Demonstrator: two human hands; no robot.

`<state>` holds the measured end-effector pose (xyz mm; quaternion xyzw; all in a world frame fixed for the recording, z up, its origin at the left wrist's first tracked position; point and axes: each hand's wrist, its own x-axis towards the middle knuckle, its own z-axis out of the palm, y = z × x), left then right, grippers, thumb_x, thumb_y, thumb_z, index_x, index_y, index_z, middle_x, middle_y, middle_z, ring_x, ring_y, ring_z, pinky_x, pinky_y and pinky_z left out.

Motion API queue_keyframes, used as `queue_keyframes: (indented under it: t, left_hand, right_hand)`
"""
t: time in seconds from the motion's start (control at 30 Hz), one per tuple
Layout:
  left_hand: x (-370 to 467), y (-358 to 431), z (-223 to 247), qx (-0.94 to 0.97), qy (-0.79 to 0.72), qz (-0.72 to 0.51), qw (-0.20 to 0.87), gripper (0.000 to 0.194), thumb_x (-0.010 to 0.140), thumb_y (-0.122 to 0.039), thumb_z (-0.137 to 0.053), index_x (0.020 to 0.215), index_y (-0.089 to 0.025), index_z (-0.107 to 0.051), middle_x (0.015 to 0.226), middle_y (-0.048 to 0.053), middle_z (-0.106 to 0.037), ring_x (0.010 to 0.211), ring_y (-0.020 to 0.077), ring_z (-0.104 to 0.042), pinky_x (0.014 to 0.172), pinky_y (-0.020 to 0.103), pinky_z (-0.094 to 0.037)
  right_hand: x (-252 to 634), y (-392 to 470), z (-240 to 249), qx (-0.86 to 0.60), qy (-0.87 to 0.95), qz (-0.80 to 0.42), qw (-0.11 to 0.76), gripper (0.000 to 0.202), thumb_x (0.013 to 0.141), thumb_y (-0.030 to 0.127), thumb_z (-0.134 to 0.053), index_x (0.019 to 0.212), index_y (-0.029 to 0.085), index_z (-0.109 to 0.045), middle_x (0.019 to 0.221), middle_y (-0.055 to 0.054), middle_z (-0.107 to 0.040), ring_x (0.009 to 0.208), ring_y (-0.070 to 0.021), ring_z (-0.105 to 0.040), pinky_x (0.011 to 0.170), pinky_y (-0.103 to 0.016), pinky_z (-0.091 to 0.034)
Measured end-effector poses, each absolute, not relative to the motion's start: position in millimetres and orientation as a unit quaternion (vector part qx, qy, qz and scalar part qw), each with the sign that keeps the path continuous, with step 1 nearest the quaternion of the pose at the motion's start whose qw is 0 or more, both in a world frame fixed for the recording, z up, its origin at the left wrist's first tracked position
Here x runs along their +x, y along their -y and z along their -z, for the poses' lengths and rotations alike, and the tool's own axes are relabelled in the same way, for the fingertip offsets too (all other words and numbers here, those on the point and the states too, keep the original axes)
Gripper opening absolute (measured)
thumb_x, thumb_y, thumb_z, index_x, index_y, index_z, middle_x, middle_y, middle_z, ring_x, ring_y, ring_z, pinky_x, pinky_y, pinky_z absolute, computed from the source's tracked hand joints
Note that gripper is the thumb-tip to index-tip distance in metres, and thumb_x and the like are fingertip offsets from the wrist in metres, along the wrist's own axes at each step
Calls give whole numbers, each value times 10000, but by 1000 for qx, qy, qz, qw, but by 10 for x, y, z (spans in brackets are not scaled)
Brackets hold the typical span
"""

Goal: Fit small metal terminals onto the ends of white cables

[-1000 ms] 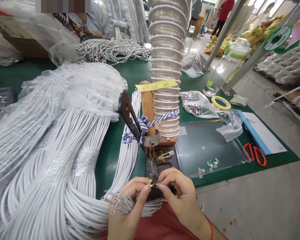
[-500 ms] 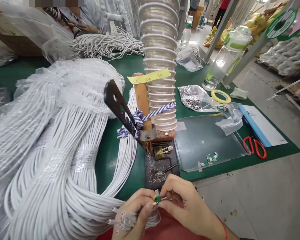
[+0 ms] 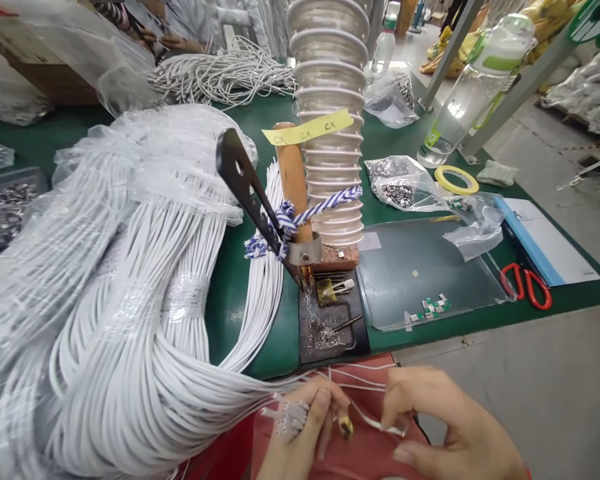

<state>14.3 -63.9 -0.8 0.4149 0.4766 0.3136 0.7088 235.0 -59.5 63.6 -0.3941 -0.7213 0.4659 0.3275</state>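
Note:
My left hand is closed around a bundle of white cables, whose cut ends poke out beside the thumb. A small yellow piece shows at its fingertips; I cannot tell what it is. To the right, my right hand has thumb and index finger apart. A single white cable runs to it, its end lying by the index fingertip. Behind the hands, a soldering iron with a wooden handle is fixed tip down above a dark tray with solder bits.
A ribbed clear hose rises behind the iron. Large bundles of white cable cover the left side. On the right are small green circuit boards on a clear sheet, red-handled scissors, yellow tape and a bottle.
My right hand has moved right and its fingers have spread. The small green board seen between my fingertips no longer shows there. My left hand keeps the cables and has shifted right.

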Motion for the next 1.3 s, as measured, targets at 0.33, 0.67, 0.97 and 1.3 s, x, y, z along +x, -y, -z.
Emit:
queue_keyframes:
  t: [0.33, 0.67, 0.97, 1.3]
  left_hand:
    - [251, 549, -178, 551, -403, -202, 703, 451, 913, -570, -562, 774, -183, -746, 733, 33, -705, 727, 208, -627, 659, 256, -508]
    - [-10, 489, -199, 670, -381, -238, 591, 653, 976, -632, -372, 551, -184, -584, 441, -43, -473, 415, 101, -429, 457, 204, -340]
    - [-64, 115, -373, 634, -470, -320, 524, 196, 863, -253, -661, 718, -186, -773, 629, 6, -774, 543, 150, -710, 532, 152, -533]
    - [-65, 53, -280, 622, -498, -299, 525, 206, 819, -242, -675, 642, -168, -751, 556, 11, -751, 507, 143, -689, 499, 158, -512]
  right_hand:
    - [1938, 609, -588, -456, 714, -423, 321, 131, 961, 137, -567, 871, 170, -655, 747, -13, -601, 672, -150, -549, 620, -242, -417]
    - [1917, 533, -525, -424, 662, -435, 439, 158, 935, 145, -624, 782, 177, -641, 678, 13, -589, 606, -112, -509, 568, -205, -399]
    - [1765, 302, -339, -463, 623, -440, 452, 148, 929, 227, -641, 796, 167, -663, 692, 17, -507, 570, -112, -443, 513, -219, -365]
    - [1813, 206, -279, -452, 610, -499, 418, 98, 887, 135, -633, 812, 152, -693, 664, 40, -442, 565, -101, -409, 501, -214, -307]
